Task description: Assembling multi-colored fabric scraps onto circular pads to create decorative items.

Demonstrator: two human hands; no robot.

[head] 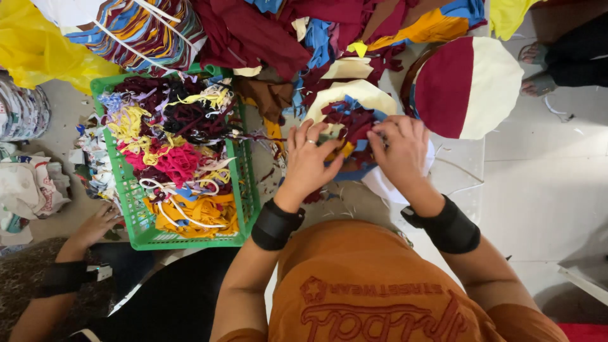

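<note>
My left hand (308, 161) and my right hand (400, 152) both rest on a small heap of cloth scraps (347, 123), maroon, blue and yellow, lying on a cream fabric piece (361, 94) on the table. The fingers of both hands are curled into the scraps, pressing and gathering them. A ring shows on my left hand. Black bands wrap both my wrists.
A green plastic basket (136, 218) full of coloured fabric strips stands at my left. A round maroon-and-cream cloth piece (468, 85) lies at the right. Piles of cut fabric (266, 31) fill the back. Another person's hand (95, 225) reaches beside the basket; someone's sandalled feet (535, 66) are at the far right.
</note>
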